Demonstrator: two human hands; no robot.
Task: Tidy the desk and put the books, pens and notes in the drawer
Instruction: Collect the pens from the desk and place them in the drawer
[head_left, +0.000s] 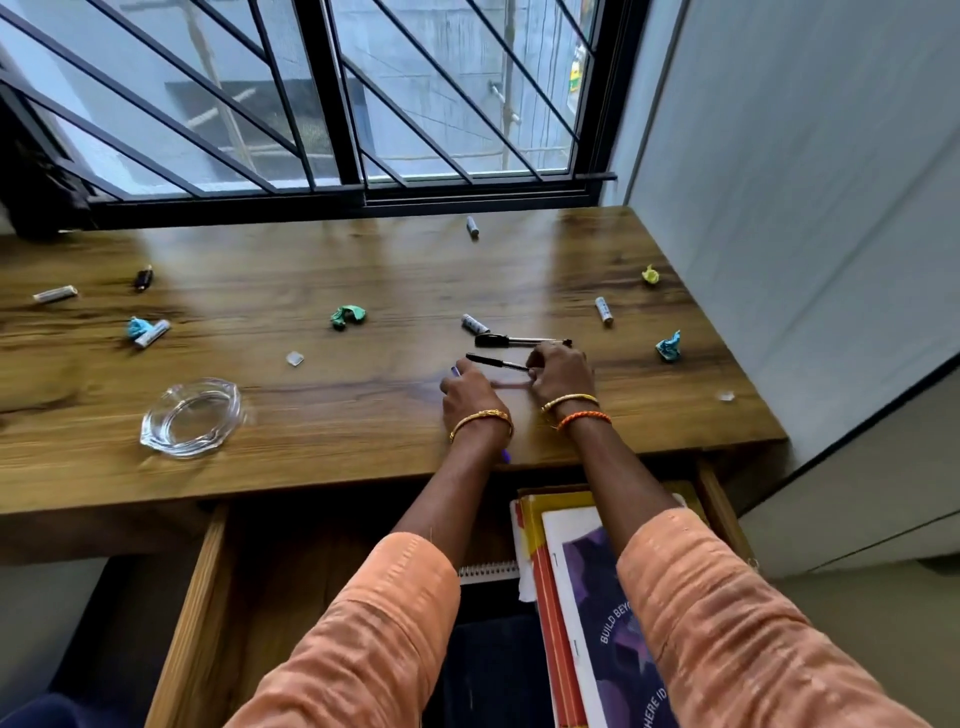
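On the wooden desk (322, 415), my right hand (562, 371) pinches the right end of a thin black pen (493, 361) that lies on the wood. My left hand (467, 397) is curled round a purple pen (505, 457), whose ends stick out past the fingers and below the wrist. A second, thicker black pen (514, 341) lies just beyond my hands. Under the desk edge the drawer (192, 597) stands open, with a stack of books (576, 561) and a spiral notebook (488, 571) in its right side. Crumpled notes lie scattered: green (348, 317), blue (136, 327), yellow (650, 274), blue (669, 347).
A glass ashtray (192, 418) sits at the front left. Several small white cylinders lie about, such as one (475, 324) near the pens and one (54, 294) at far left. A small black object (143, 278) lies at the back left. A barred window runs behind and a wall closes the right.
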